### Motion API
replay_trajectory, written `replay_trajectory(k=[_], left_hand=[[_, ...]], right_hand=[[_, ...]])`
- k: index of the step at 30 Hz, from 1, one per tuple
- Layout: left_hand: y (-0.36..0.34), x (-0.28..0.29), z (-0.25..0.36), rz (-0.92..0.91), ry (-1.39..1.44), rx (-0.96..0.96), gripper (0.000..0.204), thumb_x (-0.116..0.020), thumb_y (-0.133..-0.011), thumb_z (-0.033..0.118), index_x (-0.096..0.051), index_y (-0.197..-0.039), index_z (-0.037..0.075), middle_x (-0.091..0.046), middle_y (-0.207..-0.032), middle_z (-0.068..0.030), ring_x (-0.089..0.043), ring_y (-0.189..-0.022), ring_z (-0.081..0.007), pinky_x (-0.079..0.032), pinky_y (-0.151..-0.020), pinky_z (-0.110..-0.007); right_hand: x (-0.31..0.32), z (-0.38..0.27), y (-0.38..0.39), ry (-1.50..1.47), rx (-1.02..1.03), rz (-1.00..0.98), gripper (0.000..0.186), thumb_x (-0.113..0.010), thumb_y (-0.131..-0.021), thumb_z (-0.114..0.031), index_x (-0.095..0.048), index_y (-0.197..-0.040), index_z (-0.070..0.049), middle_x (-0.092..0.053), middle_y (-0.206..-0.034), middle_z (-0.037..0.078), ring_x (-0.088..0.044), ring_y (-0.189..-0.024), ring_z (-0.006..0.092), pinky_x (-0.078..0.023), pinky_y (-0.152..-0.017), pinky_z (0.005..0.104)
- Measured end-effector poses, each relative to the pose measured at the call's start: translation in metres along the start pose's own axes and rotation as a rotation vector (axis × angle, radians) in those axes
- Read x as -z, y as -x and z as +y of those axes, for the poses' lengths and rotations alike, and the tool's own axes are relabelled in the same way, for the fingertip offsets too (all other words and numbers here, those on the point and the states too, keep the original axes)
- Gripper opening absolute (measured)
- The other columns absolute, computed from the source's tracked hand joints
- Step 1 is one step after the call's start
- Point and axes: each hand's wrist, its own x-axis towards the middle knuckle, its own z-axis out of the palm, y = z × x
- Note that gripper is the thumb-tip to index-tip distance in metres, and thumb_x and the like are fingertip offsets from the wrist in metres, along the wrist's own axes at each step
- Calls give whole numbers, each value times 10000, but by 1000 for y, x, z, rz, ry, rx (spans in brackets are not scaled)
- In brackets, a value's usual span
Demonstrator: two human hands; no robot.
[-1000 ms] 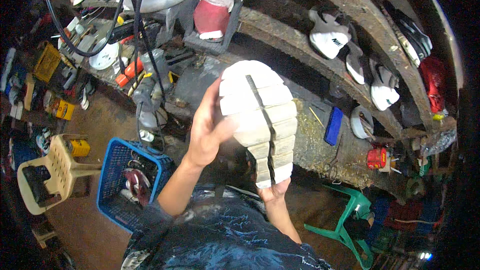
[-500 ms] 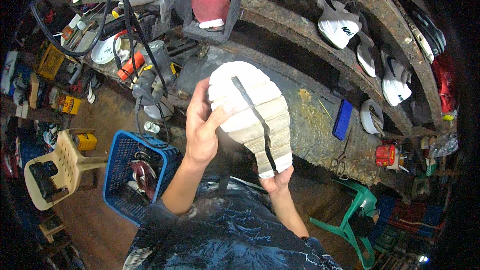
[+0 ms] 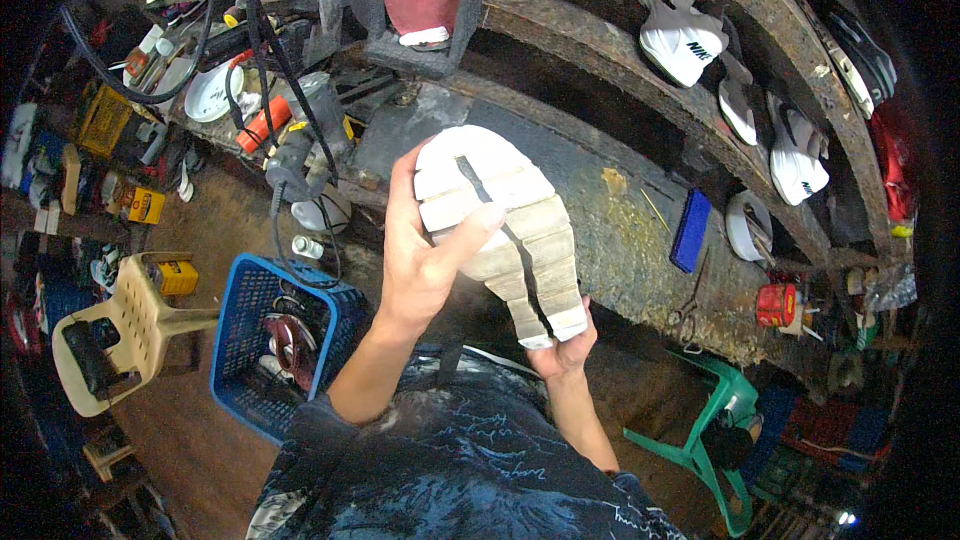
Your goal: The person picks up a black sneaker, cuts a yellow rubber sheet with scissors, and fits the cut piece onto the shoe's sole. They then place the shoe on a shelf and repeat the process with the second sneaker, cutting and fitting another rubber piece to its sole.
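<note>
A white shoe sole is held up over the front of the workbench, its ridged underside toward me. A dark groove runs down its length, and its middle part looks dirtier and beige. My left hand grips the wide end from the left side, the thumb lying across the underside at the groove. At the narrow lower end, my right hand holds the sole from beneath, most of its fingers hidden behind it. Whether an upper is attached on the far side cannot be seen.
Behind the sole lies the stained workbench with a blue brush-like block and scissors. White sneakers stand on shelves. A blue crate and beige chair are at left, a green stool at right. Cables hang upper left.
My left thumb has slid rightward over the underside to the groove. The sole has shifted slightly left, with both hands still on it.
</note>
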Motion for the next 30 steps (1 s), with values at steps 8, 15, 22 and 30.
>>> replay_trajectory(k=[8, 15, 22, 30], left_hand=[[2, -4, -13, 101, -405, -362, 569, -813, -883, 36, -575, -1400, 51, -511, -1468, -180, -566, -1337, -299, -473, -1123, -433], [7, -5, 7, 190, -854, -499, 207, -830, -861, 58, -801, -1066, 67, -575, -1423, -162, -605, -1283, -297, -504, -1050, -413], [3, -8, 24, 173, -975, -519, 209, -827, -806, 34, -803, -1003, 99, -677, -1297, -127, -626, -1206, -319, -501, -1018, -445], [-13, -4, 29, 85, -1140, -666, 197, -760, -698, 7, -652, -855, 56, -677, -1279, -146, -623, -1183, -377, -500, -1020, -467]], right_hand=[[4, -9, 10, 430, 217, 176, 819, -671, -997, -472, -372, -1599, -3, -523, -1575, 205, -555, -1403, 403, -388, -1219, 571], [-28, -11, -1, 637, 373, 205, 1025, -841, -828, -484, -344, -1576, 12, -584, -1446, 205, -608, -1327, 362, -455, -1179, 501], [-35, -26, -7, 802, 432, 128, 1046, -858, -796, -499, -385, -1546, 56, -592, -1411, 202, -618, -1308, 347, -465, -1163, 479], [-35, -31, -5, 878, 429, 91, 1087, -871, -775, -513, -383, -1546, 78, -584, -1422, 207, -618, -1300, 341, -461, -1162, 464]])
